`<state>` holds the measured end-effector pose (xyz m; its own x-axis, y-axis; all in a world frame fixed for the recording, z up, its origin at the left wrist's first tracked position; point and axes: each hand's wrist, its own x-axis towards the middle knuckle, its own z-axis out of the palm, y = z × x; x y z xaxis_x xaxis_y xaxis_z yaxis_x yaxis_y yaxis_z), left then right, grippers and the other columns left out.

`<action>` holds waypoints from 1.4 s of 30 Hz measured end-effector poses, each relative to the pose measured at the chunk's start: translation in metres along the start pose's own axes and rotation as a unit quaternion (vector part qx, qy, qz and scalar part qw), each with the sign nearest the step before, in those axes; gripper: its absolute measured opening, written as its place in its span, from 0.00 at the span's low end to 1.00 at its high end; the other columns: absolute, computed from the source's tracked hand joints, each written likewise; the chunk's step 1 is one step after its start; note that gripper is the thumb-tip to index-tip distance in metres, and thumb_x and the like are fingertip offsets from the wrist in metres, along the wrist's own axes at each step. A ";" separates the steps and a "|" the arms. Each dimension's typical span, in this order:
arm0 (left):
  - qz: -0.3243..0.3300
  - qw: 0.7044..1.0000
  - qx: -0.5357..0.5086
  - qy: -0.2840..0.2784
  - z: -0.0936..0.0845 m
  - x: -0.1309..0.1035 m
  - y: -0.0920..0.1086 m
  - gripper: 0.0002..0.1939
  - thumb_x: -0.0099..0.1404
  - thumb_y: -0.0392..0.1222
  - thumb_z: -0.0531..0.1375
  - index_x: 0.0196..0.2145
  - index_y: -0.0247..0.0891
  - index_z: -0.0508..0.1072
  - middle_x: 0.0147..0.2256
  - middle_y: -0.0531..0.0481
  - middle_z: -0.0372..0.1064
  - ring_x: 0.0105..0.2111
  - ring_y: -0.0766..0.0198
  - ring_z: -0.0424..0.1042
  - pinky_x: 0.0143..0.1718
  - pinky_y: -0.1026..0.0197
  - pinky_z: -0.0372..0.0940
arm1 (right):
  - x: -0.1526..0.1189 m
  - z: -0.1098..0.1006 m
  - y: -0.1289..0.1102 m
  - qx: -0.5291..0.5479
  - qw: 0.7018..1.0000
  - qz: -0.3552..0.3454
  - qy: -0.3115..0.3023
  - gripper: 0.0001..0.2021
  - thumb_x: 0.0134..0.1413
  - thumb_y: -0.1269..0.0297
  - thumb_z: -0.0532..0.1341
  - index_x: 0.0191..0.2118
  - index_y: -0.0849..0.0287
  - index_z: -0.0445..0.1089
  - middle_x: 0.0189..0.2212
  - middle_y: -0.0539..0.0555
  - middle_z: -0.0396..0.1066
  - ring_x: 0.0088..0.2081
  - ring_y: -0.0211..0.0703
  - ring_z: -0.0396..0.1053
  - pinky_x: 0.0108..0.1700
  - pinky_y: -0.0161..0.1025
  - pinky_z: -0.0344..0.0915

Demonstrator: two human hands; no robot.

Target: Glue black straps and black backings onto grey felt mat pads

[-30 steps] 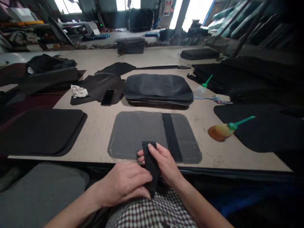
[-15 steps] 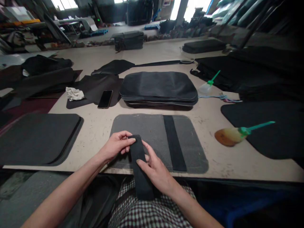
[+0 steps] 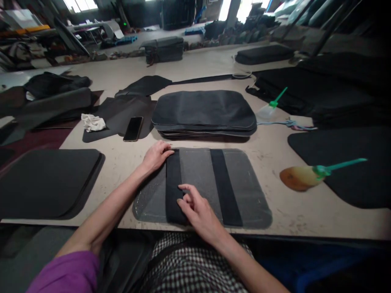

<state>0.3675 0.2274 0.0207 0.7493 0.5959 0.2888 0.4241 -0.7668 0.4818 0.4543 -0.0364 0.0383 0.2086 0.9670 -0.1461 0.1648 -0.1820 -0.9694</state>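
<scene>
Before you on the table (image 3: 120, 162), the panel (image 3: 195, 175) lay near the front edge, with the left strip (image 3: 173, 183) and the right strip (image 3: 226, 187) across it. Behind it sat the stack (image 3: 204, 110), with the phone (image 3: 133, 129) and then the cloth (image 3: 93, 123) to its left. To your left lay the sheets (image 3: 45, 179); to your right, the bottle (image 3: 297, 178).

Clock from mid near table edge. Phone (image 3: 133, 129), dark screen, at 11. Crumpled white cloth (image 3: 93, 123), between 10 and 11. Dark bundle (image 3: 164, 49) far off, near 12. Bright window (image 3: 80, 5) beyond, 11.
</scene>
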 end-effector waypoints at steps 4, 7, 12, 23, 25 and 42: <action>-0.025 0.998 0.049 -0.018 0.011 0.011 -0.010 0.06 0.68 0.44 0.64 0.35 0.41 0.75 0.36 0.49 0.70 0.40 0.57 0.70 0.42 0.56 0.64 | 0.005 0.001 0.004 0.017 1.000 0.015 -0.007 0.16 0.68 0.59 0.54 0.57 0.56 0.63 0.25 0.42 0.61 0.21 0.37 0.63 0.28 0.34 0.60; -0.039 0.997 0.058 -0.029 0.015 0.015 -0.017 0.06 0.67 0.44 0.65 0.34 0.40 0.75 0.36 0.49 0.70 0.39 0.57 0.70 0.42 0.56 0.63 | 0.007 0.002 0.006 0.016 1.000 0.017 -0.010 0.15 0.68 0.59 0.55 0.56 0.55 0.63 0.25 0.42 0.63 0.20 0.36 0.63 0.26 0.33 0.60; -0.040 0.998 0.037 -0.030 0.015 0.017 -0.021 0.05 0.67 0.43 0.65 0.34 0.40 0.76 0.36 0.49 0.71 0.40 0.57 0.71 0.43 0.56 0.64 | 0.008 0.004 0.006 0.014 1.000 0.008 -0.005 0.13 0.68 0.60 0.55 0.55 0.56 0.65 0.24 0.43 0.63 0.20 0.36 0.64 0.27 0.33 0.61; -0.042 0.998 0.047 -0.027 0.013 0.017 -0.028 0.06 0.67 0.43 0.65 0.33 0.40 0.75 0.35 0.49 0.71 0.38 0.57 0.70 0.42 0.56 0.63 | 0.009 0.007 0.006 0.026 0.999 0.020 -0.016 0.13 0.69 0.60 0.55 0.55 0.55 0.65 0.25 0.42 0.64 0.18 0.34 0.64 0.23 0.32 0.61; -0.040 0.997 0.049 -0.032 0.013 0.015 -0.027 0.06 0.67 0.43 0.65 0.33 0.40 0.74 0.35 0.49 0.70 0.39 0.57 0.69 0.43 0.56 0.63 | 0.009 0.008 0.006 0.025 0.999 0.018 -0.014 0.13 0.69 0.60 0.55 0.55 0.55 0.65 0.26 0.42 0.64 0.18 0.33 0.64 0.23 0.32 0.61; 0.049 0.983 0.166 -0.066 0.002 -0.021 -0.007 0.18 0.76 0.49 0.53 0.56 0.44 0.76 0.48 0.42 0.76 0.52 0.47 0.65 0.51 0.45 0.57 | 0.006 0.017 0.011 0.135 0.987 0.081 -0.040 0.21 0.57 0.50 0.67 0.48 0.53 0.58 0.24 0.40 0.66 0.17 0.35 0.66 0.16 0.28 0.54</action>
<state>0.3503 0.2194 0.0096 0.8452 0.4954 0.2003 0.4722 -0.8679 0.1542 0.4407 -0.0295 0.0228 0.1335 0.9417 -0.3087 -0.1292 -0.2923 -0.9476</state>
